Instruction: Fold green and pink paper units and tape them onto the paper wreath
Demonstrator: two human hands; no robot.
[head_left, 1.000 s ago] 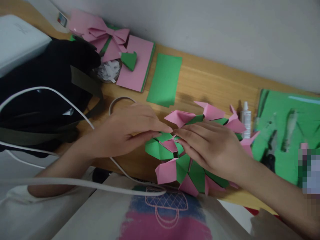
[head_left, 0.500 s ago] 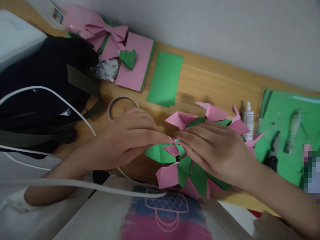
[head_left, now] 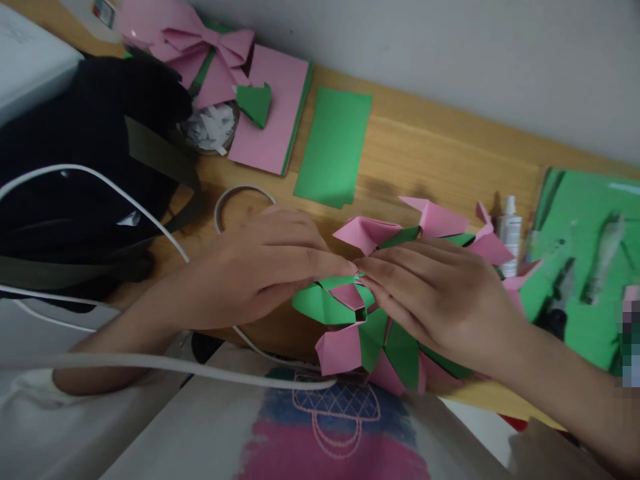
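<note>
Before me is a ring of folded pink and green paper, an origami wreath (head_left: 400,350), with pointed pink petals around its outer side. My left hand (head_left: 280,267) comes in from the left, its thumb and fingertips pinching the wreath's folded paper near the inner edge. From the right, my right hand (head_left: 435,300) pinches the same spot, and the two hands' fingertips meet there. A green folded piece (head_left: 320,305) sticks out to the left below my left fingers. The right hand covers much of the wreath's middle and right part.
Green paper sheets (head_left: 335,147) lie beyond the hands, beside a pink paper stack (head_left: 275,113) and a pink bow (head_left: 210,47). A white glue tube (head_left: 510,233) stands right of the wreath, near a cutter (head_left: 560,300). A black bag (head_left: 90,180) and white cable (head_left: 165,370) occupy the left.
Both hands stay pinched on the wreath, with only slight shifts of the fingertips. The whole view has moved a little, so the background sits slightly higher.
</note>
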